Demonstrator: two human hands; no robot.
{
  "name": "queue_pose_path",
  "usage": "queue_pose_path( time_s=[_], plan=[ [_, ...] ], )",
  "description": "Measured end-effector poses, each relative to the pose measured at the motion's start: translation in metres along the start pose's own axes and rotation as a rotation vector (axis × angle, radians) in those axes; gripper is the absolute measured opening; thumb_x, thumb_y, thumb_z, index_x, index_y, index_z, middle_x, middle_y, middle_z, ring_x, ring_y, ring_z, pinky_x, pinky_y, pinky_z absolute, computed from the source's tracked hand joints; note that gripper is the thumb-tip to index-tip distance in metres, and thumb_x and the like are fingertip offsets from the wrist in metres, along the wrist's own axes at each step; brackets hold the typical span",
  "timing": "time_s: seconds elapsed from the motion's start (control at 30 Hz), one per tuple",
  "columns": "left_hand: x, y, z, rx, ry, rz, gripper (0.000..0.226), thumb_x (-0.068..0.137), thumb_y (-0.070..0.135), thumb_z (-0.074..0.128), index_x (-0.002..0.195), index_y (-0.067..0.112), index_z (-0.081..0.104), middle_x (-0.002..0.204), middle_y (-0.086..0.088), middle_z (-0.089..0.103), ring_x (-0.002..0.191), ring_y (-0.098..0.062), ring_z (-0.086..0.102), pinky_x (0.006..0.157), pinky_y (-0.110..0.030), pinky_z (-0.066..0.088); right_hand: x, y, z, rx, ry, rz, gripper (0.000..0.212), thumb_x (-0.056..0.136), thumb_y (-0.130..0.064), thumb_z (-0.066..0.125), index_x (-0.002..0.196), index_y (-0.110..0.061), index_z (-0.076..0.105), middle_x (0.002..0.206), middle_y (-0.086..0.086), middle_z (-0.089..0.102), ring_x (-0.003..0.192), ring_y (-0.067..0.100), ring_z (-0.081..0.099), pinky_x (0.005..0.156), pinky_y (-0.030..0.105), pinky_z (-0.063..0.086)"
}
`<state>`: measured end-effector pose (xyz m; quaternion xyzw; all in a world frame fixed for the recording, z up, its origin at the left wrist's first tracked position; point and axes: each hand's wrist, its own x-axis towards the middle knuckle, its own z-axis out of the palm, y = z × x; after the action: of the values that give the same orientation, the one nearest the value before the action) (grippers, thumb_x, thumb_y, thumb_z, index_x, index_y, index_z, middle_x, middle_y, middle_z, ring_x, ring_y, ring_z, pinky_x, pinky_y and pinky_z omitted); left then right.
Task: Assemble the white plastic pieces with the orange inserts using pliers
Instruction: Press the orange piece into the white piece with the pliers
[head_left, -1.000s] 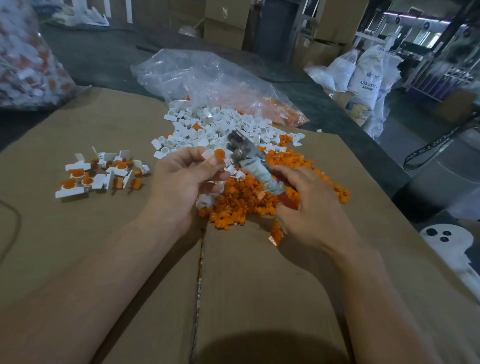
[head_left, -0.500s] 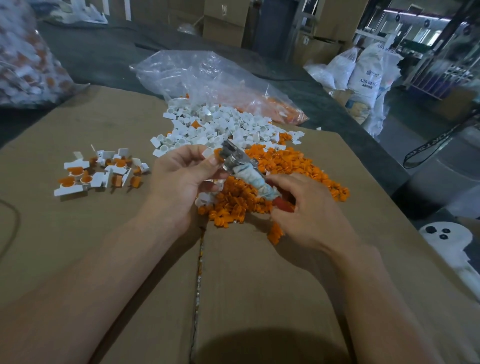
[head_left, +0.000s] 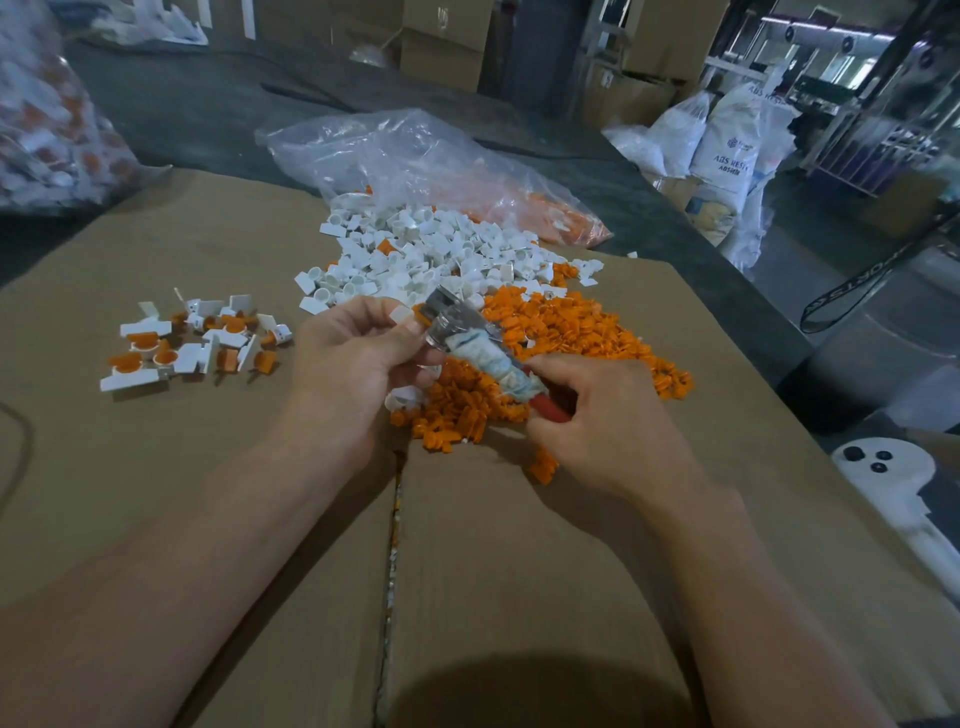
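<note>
Here, at mid-frame, the left hand (head_left: 358, 358) pinched a white piece (head_left: 401, 315) between thumb and fingertips, right against the head of the pliers (head_left: 478, 348). The right hand (head_left: 597, 415) gripped the handles with curled fingers, above the orange inserts (head_left: 571, 332) heaped on the bench (head_left: 208, 467). To do it well, I judged, the piece needed holding square in the jaws and the squeeze kept slow and light, lest the plastic crack or slip; whether an insert sat inside I could not tell.
</note>
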<state>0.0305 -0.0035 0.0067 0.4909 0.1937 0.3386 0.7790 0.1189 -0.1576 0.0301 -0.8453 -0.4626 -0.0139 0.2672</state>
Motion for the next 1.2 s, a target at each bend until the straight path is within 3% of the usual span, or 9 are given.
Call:
queue_pose_path(
  time_s=[0.17,0.3,0.4,0.47,0.6,0.8,0.9,1.1,1.2],
  plan=[
    [0.0,0.002,-0.001,-0.039,0.005,-0.049,0.016,0.081,-0.004,0.059,0.071,0.008,0.057,0.058,-0.009,0.064,0.048,-0.017,0.059,0.051,-0.03,0.047,0.001,-0.001,0.003,-0.021,-0.003,-0.018,0.013,0.077,-0.013,0.06,0.087,-0.014,0.067,0.069,-0.001,0.063,0.06,0.012,0.053,0.055,0.035,0.046],
    [0.0,0.007,0.0,0.128,0.016,0.065,0.017,0.08,-0.005,0.062,0.073,0.01,0.057,0.051,0.002,0.062,0.045,-0.011,0.061,0.042,-0.018,0.047,0.004,0.007,0.005,-0.03,0.074,0.007,0.036,0.076,-0.015,0.065,0.112,-0.018,0.064,0.089,-0.009,0.058,0.079,0.003,0.049,0.067,0.013,0.038],
    [0.005,0.011,-0.007,0.39,0.039,0.202,0.026,0.08,0.002,0.065,0.083,0.027,0.057,0.054,0.004,0.058,0.045,-0.008,0.06,0.042,-0.015,0.043,0.008,0.02,0.004,-0.088,0.128,0.073,0.05,0.076,-0.025,0.069,0.124,-0.022,0.055,0.099,-0.011,0.049,0.095,0.003,0.044,0.072,0.009,0.028],
    [0.012,0.012,-0.016,0.655,0.085,0.291,0.027,0.082,0.01,0.065,0.078,0.036,0.057,0.062,0.004,0.058,0.049,-0.006,0.059,0.048,-0.014,0.043,0.009,0.029,0.003,-0.079,0.152,0.162,0.061,0.074,-0.034,0.071,0.13,-0.023,0.049,0.111,-0.007,0.05,0.108,0.008,0.044,0.084,0.017,0.03],
    [0.024,0.016,-0.035,1.091,0.277,0.31,0.015,0.083,0.019,0.06,0.088,0.031,0.067,0.082,0.001,0.062,0.076,-0.02,0.056,0.073,-0.032,0.045,0.01,0.044,0.001,-0.125,0.14,0.306,0.074,0.068,-0.044,0.075,0.132,-0.023,0.046,0.126,0.001,0.05,0.118,0.019,0.045,0.092,0.031,0.034],
    [0.03,0.02,-0.05,1.537,0.312,0.193,0.02,0.082,0.013,0.055,0.091,0.018,0.072,0.104,-0.011,0.065,0.097,-0.036,0.055,0.075,-0.038,0.042,0.011,0.054,-0.005,-0.111,0.13,0.423,0.073,0.066,-0.046,0.075,0.129,-0.018,0.05,0.125,0.005,0.053,0.115,0.022,0.049,0.09,0.035,0.038],
    [0.03,0.021,-0.051,1.594,0.336,0.177,0.017,0.08,0.008,0.055,0.078,0.02,0.067,0.1,-0.014,0.064,0.094,-0.038,0.054,0.073,-0.04,0.041,0.01,0.055,-0.006,-0.11,0.13,0.424,0.067,0.067,-0.046,0.075,0.123,-0.016,0.054,0.121,0.005,0.057,0.111,0.022,0.051,0.085,0.036,0.039],
    [0.028,0.022,-0.053,1.55,0.328,0.324,0.029,0.074,0.003,0.062,0.1,0.015,0.07,0.108,-0.017,0.059,0.102,-0.04,0.052,0.082,-0.042,0.041,0.012,0.059,-0.005,-0.131,0.036,0.469,0.08,0.069,-0.053,0.071,0.134,-0.016,0.043,0.132,0.007,0.05,0.121,0.024,0.045,0.1,0.043,0.037],
    [0.022,0.018,-0.042,1.456,0.204,0.413,0.031,0.072,0.007,0.063,0.1,0.018,0.07,0.107,-0.008,0.062,0.1,-0.03,0.053,0.079,-0.033,0.037,0.012,0.06,-0.004,-0.145,-0.012,0.485,0.082,0.07,-0.057,0.068,0.135,-0.016,0.041,0.133,0.008,0.046,0.122,0.025,0.042,0.102,0.045,0.035]
  ],
)
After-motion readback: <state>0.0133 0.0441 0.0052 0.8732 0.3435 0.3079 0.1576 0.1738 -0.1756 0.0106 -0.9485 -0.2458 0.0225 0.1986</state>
